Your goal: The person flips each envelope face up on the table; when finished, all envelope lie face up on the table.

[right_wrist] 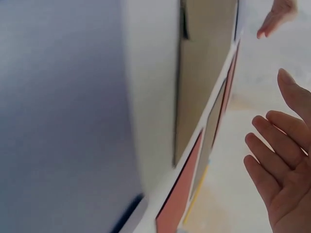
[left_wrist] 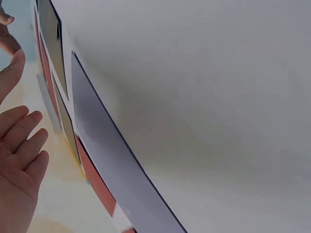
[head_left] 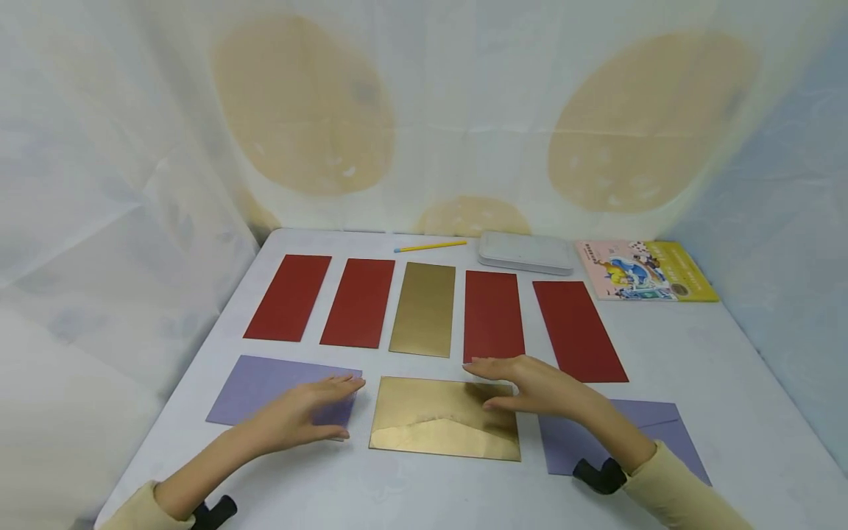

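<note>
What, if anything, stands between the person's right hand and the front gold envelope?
Nothing visible does. The right hand hovers over the right end of the front gold envelope, and the views show only open air between them.

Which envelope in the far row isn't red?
The gold envelope in the middle of the far row. It has two red envelopes on each side; those four are all red.

No legible text, only lettering [head_left: 591,255] too small for reading on the pink-and-yellow book [head_left: 642,272]
</note>
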A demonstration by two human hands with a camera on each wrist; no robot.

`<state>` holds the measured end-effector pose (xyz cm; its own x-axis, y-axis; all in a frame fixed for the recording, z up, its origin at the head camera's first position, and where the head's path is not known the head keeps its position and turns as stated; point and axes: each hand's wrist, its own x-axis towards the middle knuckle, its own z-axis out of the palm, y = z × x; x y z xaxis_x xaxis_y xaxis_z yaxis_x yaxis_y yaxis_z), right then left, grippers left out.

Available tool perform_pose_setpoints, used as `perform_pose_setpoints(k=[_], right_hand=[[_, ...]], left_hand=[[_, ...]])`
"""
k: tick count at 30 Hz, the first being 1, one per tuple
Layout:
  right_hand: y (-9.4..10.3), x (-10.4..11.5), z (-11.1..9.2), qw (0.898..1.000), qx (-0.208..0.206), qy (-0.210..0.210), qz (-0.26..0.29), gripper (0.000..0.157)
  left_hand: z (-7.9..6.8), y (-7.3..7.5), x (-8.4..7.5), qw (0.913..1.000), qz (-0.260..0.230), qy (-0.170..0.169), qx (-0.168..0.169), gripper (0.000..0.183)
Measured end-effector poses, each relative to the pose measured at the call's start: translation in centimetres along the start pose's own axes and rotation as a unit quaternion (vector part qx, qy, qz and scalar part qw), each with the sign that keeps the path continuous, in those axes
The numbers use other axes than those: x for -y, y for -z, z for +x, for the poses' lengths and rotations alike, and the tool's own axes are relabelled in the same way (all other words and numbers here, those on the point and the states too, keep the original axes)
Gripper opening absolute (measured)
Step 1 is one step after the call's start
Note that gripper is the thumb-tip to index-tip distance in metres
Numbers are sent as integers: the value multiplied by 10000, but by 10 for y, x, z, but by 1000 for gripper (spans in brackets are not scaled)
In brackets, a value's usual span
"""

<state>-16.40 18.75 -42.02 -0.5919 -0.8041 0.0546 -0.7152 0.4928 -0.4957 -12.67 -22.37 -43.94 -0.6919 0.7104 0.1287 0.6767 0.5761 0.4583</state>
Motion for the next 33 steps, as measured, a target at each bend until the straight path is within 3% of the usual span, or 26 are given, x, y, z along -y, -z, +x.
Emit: perform_pose_setpoints(k=[6,14,22,29,33], right_hand=[[-2,4,21,9994,-181,299,82,61],[-10,12,54,9983,-80,543,187,60],[-22,23,88,9977,116,592,298,57],[-35,33,118,9959,242,806,347,55],[-38,38,132,9963,276,774,235,54]], left_hand=[[-23,14,7,9985,-133,416,-338,75],[-51,21,19,9940,272,753,-744,78],[-81,27,30,9884,374,1254,-767,81],[-104,40,49,9857,514,1269,-978,83],[-116,47,61,9830,459,1451,-1023,85]])
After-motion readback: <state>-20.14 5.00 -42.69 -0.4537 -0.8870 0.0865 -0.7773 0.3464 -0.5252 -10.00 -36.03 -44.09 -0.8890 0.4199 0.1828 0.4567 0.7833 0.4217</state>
